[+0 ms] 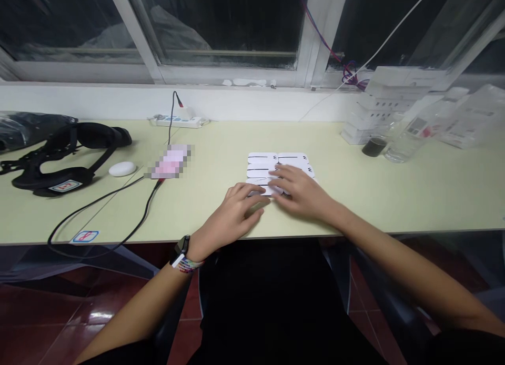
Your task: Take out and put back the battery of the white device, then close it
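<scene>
Several white cards (260,160) with rounded corners lie side by side in two columns on the pale yellow-green table. Black lines and small letter-like marks are drawn on them. At the block's lower left edge is my left hand (236,212), its fingers stretched out and apart, fingertips over the nearest left card. My right hand (302,191) rests across the right column with spread fingers, reaching over the left column, and hides part of the nearer cards. Neither hand appears to grip anything. A dark watch (182,249) and a woven bracelet (190,264) are on my left wrist.
Left on the table (221,144) are a black headset (74,144), a white oval object (122,169), a blurred-out phone-like object (171,161) with cables, and a power strip (179,120). White boxes (382,104), a clear bottle (414,128) and a dark-liquid container (374,146) stand right.
</scene>
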A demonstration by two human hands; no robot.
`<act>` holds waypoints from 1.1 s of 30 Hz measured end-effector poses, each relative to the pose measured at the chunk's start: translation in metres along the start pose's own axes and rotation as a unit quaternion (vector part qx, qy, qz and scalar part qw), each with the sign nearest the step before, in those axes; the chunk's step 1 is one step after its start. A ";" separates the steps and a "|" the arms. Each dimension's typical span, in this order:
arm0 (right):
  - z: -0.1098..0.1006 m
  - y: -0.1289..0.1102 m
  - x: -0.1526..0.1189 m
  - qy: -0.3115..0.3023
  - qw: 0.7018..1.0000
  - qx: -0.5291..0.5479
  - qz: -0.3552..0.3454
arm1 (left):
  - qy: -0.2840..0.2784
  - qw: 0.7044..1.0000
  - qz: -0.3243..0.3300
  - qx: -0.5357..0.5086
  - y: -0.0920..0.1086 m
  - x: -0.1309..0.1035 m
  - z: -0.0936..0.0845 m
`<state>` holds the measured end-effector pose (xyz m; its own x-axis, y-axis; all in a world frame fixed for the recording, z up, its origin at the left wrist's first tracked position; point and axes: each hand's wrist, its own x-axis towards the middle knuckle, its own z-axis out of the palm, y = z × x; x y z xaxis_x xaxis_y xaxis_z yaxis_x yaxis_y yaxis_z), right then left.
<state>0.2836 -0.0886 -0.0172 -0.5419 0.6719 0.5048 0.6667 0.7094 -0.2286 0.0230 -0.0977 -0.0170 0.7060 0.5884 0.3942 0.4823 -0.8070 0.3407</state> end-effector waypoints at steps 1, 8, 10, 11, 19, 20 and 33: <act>0.003 -0.009 -0.004 -0.001 1.000 0.005 -0.024 | 0.005 1.000 0.002 -0.002 0.000 0.000 0.000; 0.005 -0.033 -0.025 0.007 0.996 0.065 -0.062 | 0.020 0.999 0.004 -0.024 0.007 0.000 -0.004; 0.000 -0.031 -0.028 0.003 0.995 0.069 -0.068 | 0.007 1.000 0.003 -0.030 0.009 0.000 -0.005; -0.002 -0.030 -0.029 0.002 0.996 0.068 -0.065 | 0.005 0.999 0.003 -0.031 0.010 0.001 -0.006; -0.009 -0.027 -0.037 0.018 0.995 0.080 -0.060 | 0.048 0.998 0.025 -0.045 0.007 -0.003 -0.006; -0.008 -0.028 -0.036 0.028 0.995 0.082 -0.057 | 0.057 0.997 0.022 -0.055 0.006 -0.003 -0.005; 0.000 -0.021 -0.023 0.060 0.995 0.075 0.033 | 0.006 0.999 -0.052 -0.016 0.005 0.000 -0.003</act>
<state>0.2818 -0.1189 -0.0242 -0.4282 0.6941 0.5786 0.6105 0.6943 -0.3811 0.0239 -0.1013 -0.0130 0.6471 0.6690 0.3656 0.5352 -0.7402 0.4070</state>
